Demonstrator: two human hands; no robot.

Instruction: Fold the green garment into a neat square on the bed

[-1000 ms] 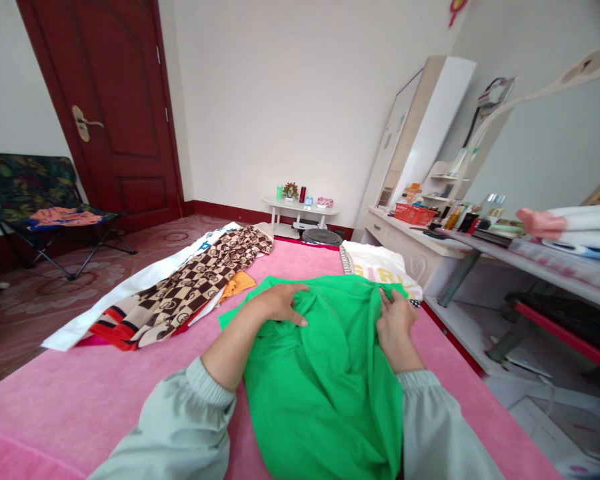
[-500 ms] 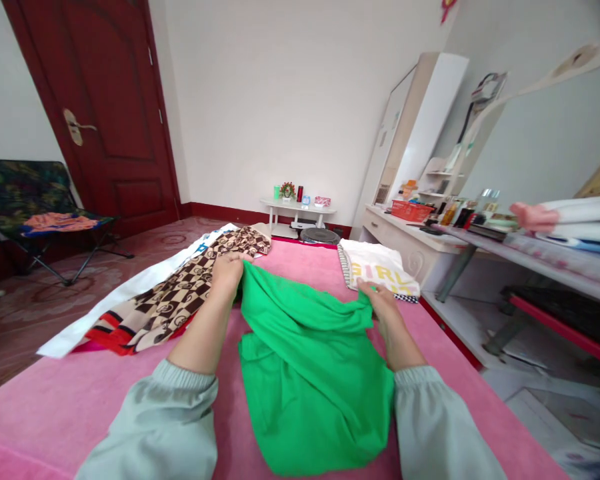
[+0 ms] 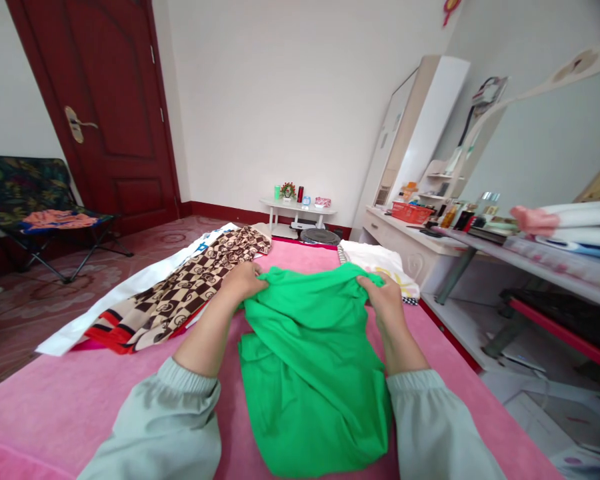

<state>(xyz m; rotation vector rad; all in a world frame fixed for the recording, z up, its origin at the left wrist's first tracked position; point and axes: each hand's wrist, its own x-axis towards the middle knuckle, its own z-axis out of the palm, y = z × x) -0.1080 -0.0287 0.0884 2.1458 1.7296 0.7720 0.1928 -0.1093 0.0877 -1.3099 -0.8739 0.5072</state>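
A bright green garment [image 3: 310,360] lies in front of me on a pink bed cover [image 3: 80,393]. My left hand [image 3: 245,283] is closed on the garment's far left edge. My right hand [image 3: 386,300] is closed on its far right edge. Both hands hold the far edge raised off the bed, so the cloth hangs stretched between them. The near part of the garment rests bunched on the cover between my grey sleeves.
A brown checked cloth [image 3: 190,290] and a white cloth lie at the left of the bed. A white printed shirt [image 3: 380,263] lies at the far right corner. A cluttered dresser [image 3: 420,230], a small white table [image 3: 300,210], a folding chair [image 3: 35,213] and a red door [image 3: 105,107] stand around.
My hands took the far edge of the green garment, spread it wide, and have now drawn closer together and lifted the edge higher.
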